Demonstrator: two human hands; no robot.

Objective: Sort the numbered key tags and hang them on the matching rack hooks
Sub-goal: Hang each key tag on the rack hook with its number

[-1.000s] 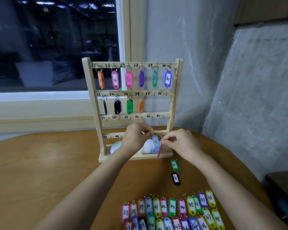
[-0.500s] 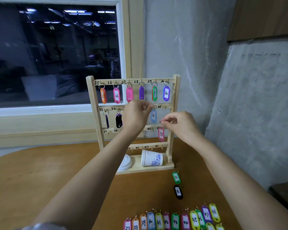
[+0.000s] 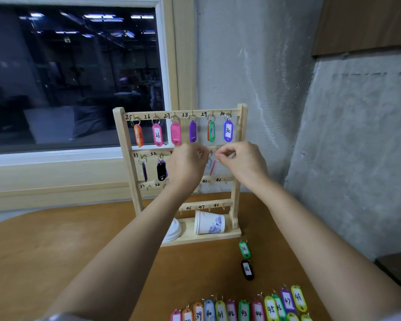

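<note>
The wooden key rack (image 3: 125,144) stands at the back of the table, with tags on hooks 25 to 30 and several on the second rail. Both my hands are raised to the right part of that second rail. My left hand (image 3: 188,165) pinches the ring of a light blue tag (image 3: 209,162). My right hand (image 3: 241,161) pinches the ring of a pink tag (image 3: 213,168). Both tags hang edge-on between the hands, so their numbers are hidden. A green tag (image 3: 244,249) and a black tag 36 (image 3: 247,269) lie on the table.
A row of coloured tags, 37 to 48 (image 3: 243,311), lies along the near edge of the wooden table (image 3: 56,251). A paper cup (image 3: 208,224) lies on the rack's base beside a white lid (image 3: 173,230). A concrete wall is close behind and to the right.
Both hands rose with their tags from the rack's base to the second rail, and have drawn closer together. The camera tilted up.
</note>
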